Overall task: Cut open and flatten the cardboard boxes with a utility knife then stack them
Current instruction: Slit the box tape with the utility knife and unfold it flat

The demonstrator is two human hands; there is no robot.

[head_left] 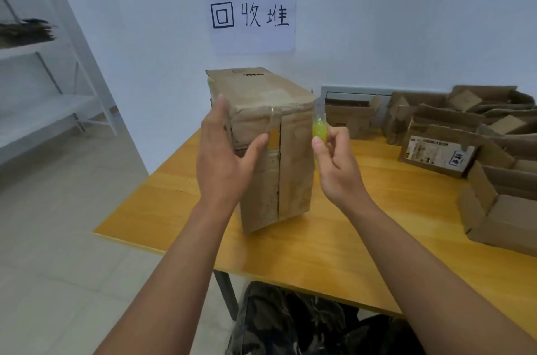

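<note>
The table (334,253) carries the whole job, and most of it looks still to do. Along its right side and back lies a pile (465,134) of cardboard boxes, opened and sagging but not pressed flat, and I see no neat stack anywhere on the table. A paper sign (251,14) is taped to the wall behind.

The box (276,157) in hand stands near the table's left edge, upright on one end, its long axis vertical and a little tilted. Its taped face is turned toward the person, with the seam running top to bottom down the middle. The tape looks unbroken from here, so I'd judge this one not yet cut.

The left hand (223,157) steadies the box at its left corner, fingers straight along the side and thumb pressed on the front face. The right hand (334,157) sits just beside the right edge, thumb and fingers pinched on a yellow knife (319,128), which points up. Its tip is blurred, so whether a blade is out I cannot tell.
</note>
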